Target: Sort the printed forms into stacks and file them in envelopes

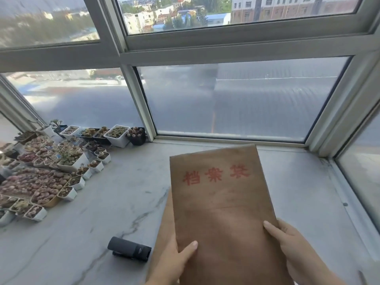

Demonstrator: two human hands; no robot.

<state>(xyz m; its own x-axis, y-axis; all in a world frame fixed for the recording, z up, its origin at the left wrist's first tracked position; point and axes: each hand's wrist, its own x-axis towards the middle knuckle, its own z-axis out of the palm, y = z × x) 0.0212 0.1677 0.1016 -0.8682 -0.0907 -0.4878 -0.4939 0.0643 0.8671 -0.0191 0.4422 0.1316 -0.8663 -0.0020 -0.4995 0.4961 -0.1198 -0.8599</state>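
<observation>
A brown kraft envelope (pixel 222 202) with red printed characters is held up over the marble sill. My left hand (pixel 174 262) grips its lower left edge, thumb on the front. Gripping the lower right edge is my right hand (pixel 290 245), thumb also on the front. A second brown envelope (pixel 164 229) shows behind it on the left. No printed forms are visible.
The white marble sill (pixel 115 202) runs below a large window (pixel 236 95). Many small succulent pots (pixel 51 167) crowd the left side. A dark cylindrical device (pixel 129 251) lies on the sill just left of the envelopes.
</observation>
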